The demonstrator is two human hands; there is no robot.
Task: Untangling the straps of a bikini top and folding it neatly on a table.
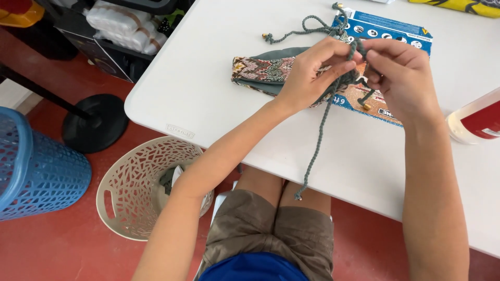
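Note:
A patterned cloth pouch (pixel 263 70) with grey lining lies on the white table (pixel 208 78), partly over a blue and orange printed card (pixel 388 31). My left hand (pixel 315 70) and my right hand (pixel 398 73) meet above the pouch's mouth, both pinching its grey braided drawstring cords (pixel 317 140). One cord hangs down past the table edge to my lap, ending in a small bead. Other cord ends with gold beads lie on the table behind my hands. The pouch's opening is hidden by my fingers.
A white bottle with a red label (pixel 476 122) stands at the right edge. On the red floor to the left are a beige lattice basket (pixel 138 182), a blue lattice basket (pixel 36 169) and a black round stand base (pixel 96 122).

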